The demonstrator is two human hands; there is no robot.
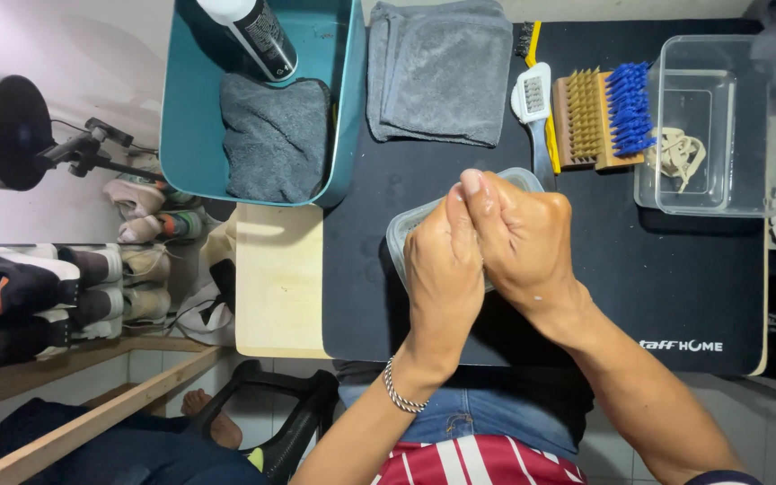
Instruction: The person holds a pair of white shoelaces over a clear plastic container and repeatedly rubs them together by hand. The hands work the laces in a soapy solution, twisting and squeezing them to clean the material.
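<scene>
My left hand (442,269) and my right hand (521,238) are pressed together, fingers closed against each other, above a small clear plastic tub (399,235) on the black mat (675,269). Nothing shows between the palms; whether they hold something is hidden. A chain bracelet (399,388) circles my left wrist. The tub is mostly covered by my hands.
A teal bin (181,117) at the back left holds a grey cloth (276,135) and a spray can (258,36). A folded grey towel (437,72), several brushes (586,112) and a clear box (720,126) with laces line the back. Shoes (65,287) sit on a rack at left.
</scene>
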